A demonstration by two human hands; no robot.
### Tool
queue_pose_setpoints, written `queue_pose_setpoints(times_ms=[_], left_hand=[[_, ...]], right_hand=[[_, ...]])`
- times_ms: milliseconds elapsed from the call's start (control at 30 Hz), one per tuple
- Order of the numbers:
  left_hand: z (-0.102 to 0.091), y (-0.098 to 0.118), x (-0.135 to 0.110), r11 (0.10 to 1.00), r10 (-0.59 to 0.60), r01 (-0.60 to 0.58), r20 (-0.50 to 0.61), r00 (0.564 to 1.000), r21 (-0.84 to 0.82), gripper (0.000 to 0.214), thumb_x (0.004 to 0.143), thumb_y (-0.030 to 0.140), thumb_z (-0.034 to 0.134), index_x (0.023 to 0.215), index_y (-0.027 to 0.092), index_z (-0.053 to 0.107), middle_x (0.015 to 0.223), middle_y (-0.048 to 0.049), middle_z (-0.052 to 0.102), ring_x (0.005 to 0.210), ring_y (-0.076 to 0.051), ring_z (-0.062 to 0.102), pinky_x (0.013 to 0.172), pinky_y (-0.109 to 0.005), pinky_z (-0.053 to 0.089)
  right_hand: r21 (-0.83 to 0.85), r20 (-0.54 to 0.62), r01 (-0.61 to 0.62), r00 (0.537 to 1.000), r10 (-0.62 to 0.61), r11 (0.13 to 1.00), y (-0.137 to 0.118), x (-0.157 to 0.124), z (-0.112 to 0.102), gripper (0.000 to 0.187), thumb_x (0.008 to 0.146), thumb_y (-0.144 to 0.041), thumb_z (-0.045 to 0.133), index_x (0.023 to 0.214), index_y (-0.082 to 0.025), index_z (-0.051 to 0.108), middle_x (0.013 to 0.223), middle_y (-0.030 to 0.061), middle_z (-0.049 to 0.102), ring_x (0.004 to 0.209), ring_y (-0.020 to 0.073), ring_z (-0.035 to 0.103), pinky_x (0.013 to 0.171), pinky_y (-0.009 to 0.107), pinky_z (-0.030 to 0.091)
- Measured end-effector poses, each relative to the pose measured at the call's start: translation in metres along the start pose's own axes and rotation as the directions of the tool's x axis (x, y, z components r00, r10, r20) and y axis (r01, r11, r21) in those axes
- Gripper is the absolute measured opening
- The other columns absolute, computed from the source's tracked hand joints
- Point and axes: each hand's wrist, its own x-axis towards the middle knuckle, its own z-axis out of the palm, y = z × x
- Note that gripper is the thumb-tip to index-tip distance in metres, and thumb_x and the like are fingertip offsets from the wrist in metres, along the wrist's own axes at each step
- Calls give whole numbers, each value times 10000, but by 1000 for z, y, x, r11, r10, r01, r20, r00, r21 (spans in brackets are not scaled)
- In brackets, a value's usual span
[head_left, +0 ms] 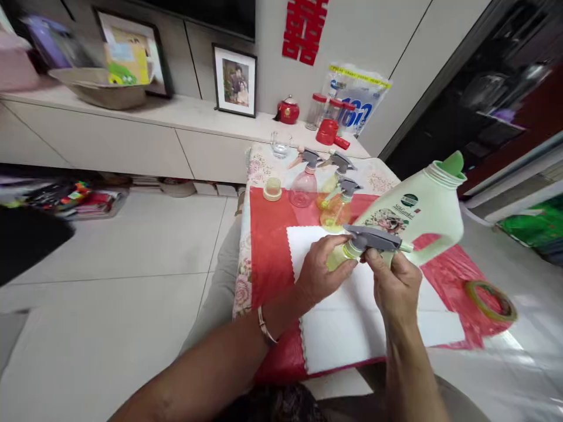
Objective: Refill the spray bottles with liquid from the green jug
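Left hand (322, 264) and right hand (397, 280) hold one yellow-green spray bottle (335, 258) above the counter (267, 246).
The left hand's thumb and fingers grip the bottle near its neck, while the right hand pinches the gray spray head (375, 238). Beneath is a white sheet (338, 337); a big pale green jug (424, 202) stands just beyond. Farther back are a pink spray bottle (302, 190) and an orange one, with a translucent yellow cap (272, 189) nearby; a tape roll (474, 297) lies toward the right edge.

black panel (215, 14) cut off, held bottle (336, 258) partly hidden
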Motion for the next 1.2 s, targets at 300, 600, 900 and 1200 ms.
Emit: queue_pose_setpoints(times_ms=[300, 600, 900, 1200], left_hand=[[4, -5, 0, 991, 64, -67, 35, 997, 118, 394, 799, 251, 760, 1147, 192, 587, 1096, -86, 705, 1031, -264, 667, 918, -425, 539], [7, -12, -2, 988, 111, -114, 34, 993, 105, 450, 788, 276, 788, 1179, 214, 573, 1148, -90, 705, 1085, -275, 662, 936, -445, 534], [5, -4, -8, 995, -59, 55, 49, 997, 82, 839, 715, 207, 799, 1431, 233, 363, 1298, -99, 631, 1207, -297, 610, 1056, -512, 478], [5, -4, -7, 995, -57, 52, 54, 997, 86, 810, 702, 188, 797, 1399, 228, 386, 1268, -97, 650, 1176, -302, 620, 1046, -531, 482]], right_hand=[[-100, 112, -4, 994, 16, 995, -20, 8, -13, 322, 733, -437, 839, 849, -162, 717, 828, 35, 668, 771, 172, 604, 731, 310, 503], [-34, 178, 79, 981, -72, 996, -42, 19, 1, 266, 692, -300, 876, 910, -194, 764, 885, 18, 707, 806, 165, 660, 785, 293, 564], [149, 114, 123, 983, -141, 981, -24, 17, 2, 319, 691, -196, 875, 990, -218, 767, 1009, 32, 712, 946, 190, 677, 884, 325, 566], [198, 134, 177, 969, -206, 964, -24, 13, 2, 356, 720, -123, 845, 1042, -258, 773, 994, 12, 704, 905, 151, 662, 823, 259, 553]])
